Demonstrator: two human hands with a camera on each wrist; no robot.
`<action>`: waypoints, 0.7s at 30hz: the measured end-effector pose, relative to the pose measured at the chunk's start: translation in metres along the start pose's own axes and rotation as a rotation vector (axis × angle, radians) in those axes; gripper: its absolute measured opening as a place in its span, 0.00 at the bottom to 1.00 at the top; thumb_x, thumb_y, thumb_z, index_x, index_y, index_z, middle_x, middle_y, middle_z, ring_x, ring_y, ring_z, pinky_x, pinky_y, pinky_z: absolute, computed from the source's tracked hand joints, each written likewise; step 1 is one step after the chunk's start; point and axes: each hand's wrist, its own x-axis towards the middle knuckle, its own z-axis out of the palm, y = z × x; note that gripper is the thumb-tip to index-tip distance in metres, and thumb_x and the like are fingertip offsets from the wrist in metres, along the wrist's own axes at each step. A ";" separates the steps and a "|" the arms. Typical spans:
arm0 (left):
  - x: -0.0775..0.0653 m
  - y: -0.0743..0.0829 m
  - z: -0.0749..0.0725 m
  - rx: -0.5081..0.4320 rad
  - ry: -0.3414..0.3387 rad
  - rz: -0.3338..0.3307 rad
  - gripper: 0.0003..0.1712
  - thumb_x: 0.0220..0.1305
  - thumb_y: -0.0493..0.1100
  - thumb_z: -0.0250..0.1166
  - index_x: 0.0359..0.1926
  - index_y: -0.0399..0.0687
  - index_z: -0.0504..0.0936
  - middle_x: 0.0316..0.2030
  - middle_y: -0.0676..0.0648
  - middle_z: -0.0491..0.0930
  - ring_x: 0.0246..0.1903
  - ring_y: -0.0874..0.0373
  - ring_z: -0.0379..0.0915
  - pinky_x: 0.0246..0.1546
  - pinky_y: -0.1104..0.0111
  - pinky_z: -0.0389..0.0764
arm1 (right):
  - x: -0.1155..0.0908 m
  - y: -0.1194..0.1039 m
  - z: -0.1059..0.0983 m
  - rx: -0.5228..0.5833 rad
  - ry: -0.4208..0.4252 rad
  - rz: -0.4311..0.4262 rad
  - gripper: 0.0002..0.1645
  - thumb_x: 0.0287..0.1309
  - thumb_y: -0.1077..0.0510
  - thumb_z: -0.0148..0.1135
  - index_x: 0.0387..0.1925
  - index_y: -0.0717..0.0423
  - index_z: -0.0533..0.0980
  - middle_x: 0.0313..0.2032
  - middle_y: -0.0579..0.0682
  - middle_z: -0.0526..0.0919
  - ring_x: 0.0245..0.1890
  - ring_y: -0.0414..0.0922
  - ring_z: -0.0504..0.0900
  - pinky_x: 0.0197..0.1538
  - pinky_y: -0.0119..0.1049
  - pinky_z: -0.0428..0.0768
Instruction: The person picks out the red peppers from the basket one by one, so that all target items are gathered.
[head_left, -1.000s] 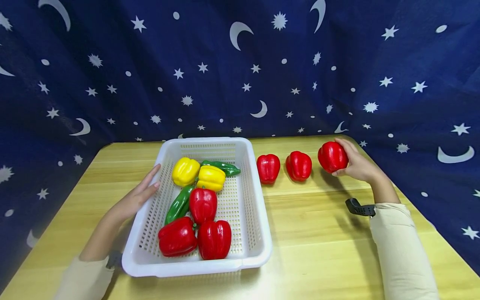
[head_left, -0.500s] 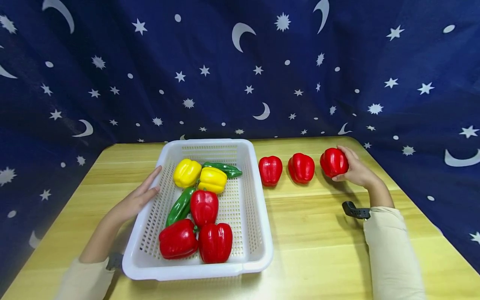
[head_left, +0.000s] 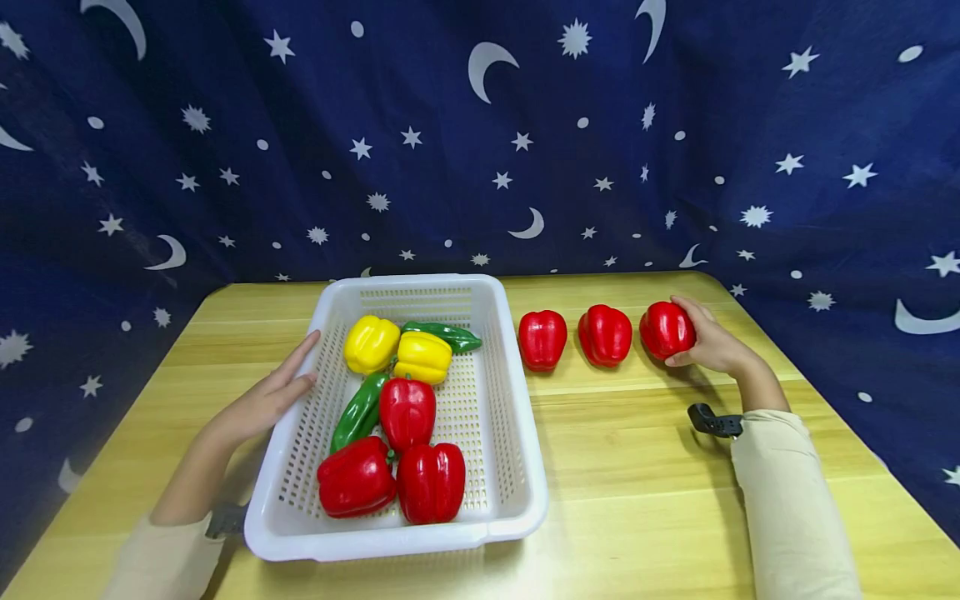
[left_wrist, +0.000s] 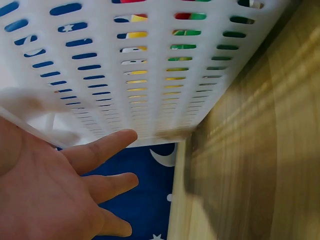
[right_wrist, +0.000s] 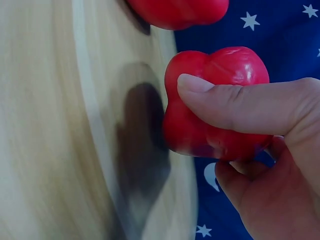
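My right hand [head_left: 716, 343] grips a red bell pepper [head_left: 666, 330] at the far right of the table. In the right wrist view the thumb lies across that pepper [right_wrist: 215, 120] and the other fingers are partly hidden below it. Two more red bell peppers, one nearer [head_left: 604, 335] and one farther left [head_left: 542, 340], stand in a row with it. My left hand [head_left: 262, 406] rests against the left side of a white plastic basket [head_left: 527, 417], its fingers extended. From the left wrist, that hand [left_wrist: 55, 190] shows spread fingers beside the slotted wall.
Inside the basket lie yellow bell peppers [head_left: 372, 344], long green peppers [head_left: 358, 414] and several red bell peppers [head_left: 431, 483]. The wooden table [head_left: 622, 500] extends in front and to the right. A dark blue curtain [head_left: 420, 200] with moons and stars hangs behind.
My right hand has lowered the red bell pepper toward the table, at the right end of the row. My left hand has stayed at the basket.
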 end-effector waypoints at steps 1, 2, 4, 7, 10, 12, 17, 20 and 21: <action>0.000 0.000 0.000 0.005 -0.001 0.003 0.37 0.71 0.43 0.39 0.70 0.61 0.28 0.67 0.25 0.40 0.42 0.36 0.76 0.25 0.56 0.84 | 0.000 0.000 0.001 0.004 -0.005 0.004 0.66 0.34 0.67 0.73 0.69 0.62 0.39 0.66 0.72 0.40 0.62 0.71 0.44 0.57 0.73 0.53; -0.001 0.000 -0.001 0.007 -0.001 0.005 0.37 0.71 0.43 0.39 0.70 0.61 0.28 0.66 0.25 0.40 0.42 0.36 0.76 0.25 0.57 0.84 | 0.000 0.001 0.002 0.007 -0.010 0.008 0.66 0.34 0.66 0.73 0.69 0.62 0.39 0.65 0.72 0.40 0.62 0.72 0.44 0.57 0.73 0.54; -0.002 -0.001 -0.001 0.012 -0.001 0.009 0.37 0.71 0.42 0.39 0.70 0.60 0.28 0.67 0.25 0.40 0.43 0.35 0.76 0.25 0.57 0.84 | 0.000 0.001 0.004 0.011 -0.015 0.004 0.66 0.34 0.66 0.73 0.69 0.64 0.39 0.65 0.73 0.41 0.62 0.72 0.45 0.57 0.72 0.54; -0.003 -0.001 -0.002 0.008 -0.002 0.008 0.37 0.71 0.42 0.40 0.71 0.60 0.28 0.66 0.25 0.40 0.42 0.36 0.76 0.25 0.57 0.84 | 0.000 0.002 0.006 0.012 -0.023 -0.004 0.66 0.34 0.66 0.73 0.68 0.65 0.39 0.64 0.74 0.42 0.61 0.72 0.45 0.57 0.72 0.54; -0.004 -0.001 -0.003 -0.004 -0.001 0.005 0.37 0.71 0.43 0.40 0.71 0.60 0.29 0.66 0.25 0.41 0.42 0.37 0.77 0.25 0.56 0.84 | 0.000 0.002 0.007 0.002 -0.029 -0.007 0.66 0.34 0.66 0.73 0.68 0.65 0.39 0.64 0.74 0.42 0.61 0.72 0.45 0.57 0.72 0.54; -0.005 -0.002 -0.004 -0.010 0.003 0.002 0.36 0.71 0.43 0.40 0.71 0.60 0.29 0.67 0.26 0.41 0.42 0.37 0.77 0.25 0.56 0.83 | 0.001 0.001 0.007 -0.013 -0.033 -0.007 0.66 0.35 0.65 0.73 0.68 0.66 0.38 0.64 0.74 0.41 0.62 0.72 0.45 0.57 0.72 0.54; -0.004 -0.003 -0.004 -0.009 0.009 -0.005 0.36 0.71 0.43 0.40 0.71 0.61 0.30 0.67 0.26 0.41 0.42 0.37 0.77 0.25 0.55 0.83 | 0.003 -0.003 0.007 -0.046 -0.046 -0.011 0.65 0.36 0.65 0.72 0.68 0.65 0.38 0.65 0.73 0.39 0.62 0.71 0.43 0.57 0.72 0.54; -0.003 -0.003 -0.003 -0.009 0.010 -0.014 0.36 0.71 0.43 0.40 0.71 0.61 0.30 0.67 0.27 0.41 0.43 0.36 0.76 0.26 0.55 0.83 | 0.003 -0.004 0.007 -0.059 -0.049 -0.020 0.65 0.36 0.66 0.72 0.68 0.66 0.38 0.65 0.73 0.38 0.62 0.72 0.42 0.57 0.73 0.53; -0.003 -0.003 -0.003 -0.008 0.011 -0.018 0.36 0.71 0.43 0.40 0.71 0.62 0.30 0.67 0.27 0.41 0.43 0.36 0.76 0.26 0.55 0.83 | 0.003 -0.004 0.008 -0.063 -0.050 -0.026 0.64 0.35 0.66 0.71 0.67 0.67 0.38 0.65 0.73 0.37 0.62 0.72 0.42 0.57 0.73 0.53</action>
